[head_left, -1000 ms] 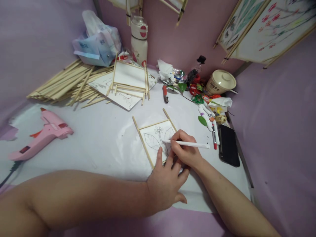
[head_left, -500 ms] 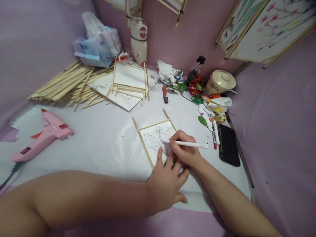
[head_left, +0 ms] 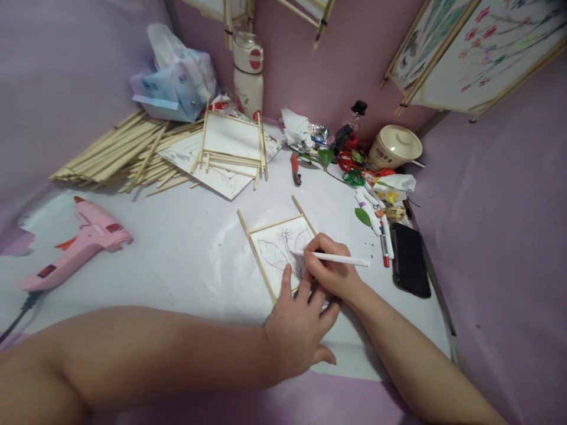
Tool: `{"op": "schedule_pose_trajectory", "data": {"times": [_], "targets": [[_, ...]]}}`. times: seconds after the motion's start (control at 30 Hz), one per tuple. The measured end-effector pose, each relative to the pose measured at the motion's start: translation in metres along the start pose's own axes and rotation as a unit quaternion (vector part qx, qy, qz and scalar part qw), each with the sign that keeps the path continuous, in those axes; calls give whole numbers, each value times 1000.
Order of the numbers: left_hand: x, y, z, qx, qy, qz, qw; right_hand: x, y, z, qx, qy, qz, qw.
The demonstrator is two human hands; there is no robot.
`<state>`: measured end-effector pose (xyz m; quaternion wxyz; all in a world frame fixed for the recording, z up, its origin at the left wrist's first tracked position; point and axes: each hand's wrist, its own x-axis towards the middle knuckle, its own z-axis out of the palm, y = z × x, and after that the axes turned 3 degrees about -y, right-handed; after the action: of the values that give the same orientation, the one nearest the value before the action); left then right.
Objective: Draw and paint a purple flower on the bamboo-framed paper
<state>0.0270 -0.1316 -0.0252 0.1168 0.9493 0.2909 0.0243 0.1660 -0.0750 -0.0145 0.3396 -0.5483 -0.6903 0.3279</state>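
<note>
A small stick-framed sheet of paper (head_left: 270, 236) lies on the white-covered table, with a flower and large leaves drawn on it in thin dark lines. My right hand (head_left: 332, 268) pinches a slim white pen (head_left: 341, 258), its tip on the drawing beside the flower's stem. Spread over the lower edge of the frame, my left hand (head_left: 301, 327) presses down with its fingers apart and holds nothing. The two hands touch or nearly touch, and they cover the drawing's lower right part.
To the left lies a pink glue gun (head_left: 88, 242) with a cord. Behind are a pile of wooden sticks (head_left: 106, 153), another stick frame (head_left: 233, 136), a tissue pack (head_left: 177, 88) and a bottle (head_left: 248, 77). On the right are markers (head_left: 368, 212), a phone (head_left: 410, 260) and a lidded pot (head_left: 396, 147).
The pen's rear end has shifted very slightly to the left. Both hands and the framed drawing stay where they were.
</note>
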Motion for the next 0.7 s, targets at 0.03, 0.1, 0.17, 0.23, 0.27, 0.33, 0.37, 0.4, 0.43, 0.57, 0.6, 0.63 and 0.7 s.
{"op": "schedule_pose_trajectory", "data": {"times": [0.03, 0.1, 0.17, 0.23, 0.27, 0.33, 0.37, 0.4, 0.43, 0.57, 0.6, 0.63, 0.7], "targets": [[0, 0, 0, 0, 1, 1, 1000, 0, 0, 0, -2, 2, -2, 1000], [0, 0, 1, -1, 3, 1, 1000, 0, 1, 0, -7, 4, -3, 1000], [0, 0, 1, -2, 6, 1, 1000, 0, 1, 0, -8, 5, -6, 1000], [0, 0, 2, -2, 11, 0, 1000, 0, 2, 0, -10, 7, -10, 1000], [0, 0, 2, -2, 12, -2, 1000, 0, 2, 1, -14, 10, -13, 1000], [0, 0, 3, -2, 11, -2, 1000, 0, 2, 1, -24, 18, -20, 999], [-1, 0, 3, -2, 10, -1, 1000, 0, 2, 1, -29, 22, -23, 999], [-1, 0, 3, -2, 11, 1, 1000, 0, 1, 1, -34, 25, -25, 999], [-1, 0, 4, -2, 13, 2, 1000, 0, 1, 1, -38, 27, -26, 999], [0, -1, 5, -3, 21, 1, 1000, 0, 1, 1, -42, 30, -24, 998], [0, -1, 5, -3, 20, 1, 1000, 0, 1, 1, -43, 31, -22, 998], [0, -1, 5, -2, 18, 0, 1000, 0, 1, 2, -43, 32, -22, 998], [0, -1, 3, -1, 13, 0, 1000, 0, 2, 2, -44, 33, -21, 998]]}}
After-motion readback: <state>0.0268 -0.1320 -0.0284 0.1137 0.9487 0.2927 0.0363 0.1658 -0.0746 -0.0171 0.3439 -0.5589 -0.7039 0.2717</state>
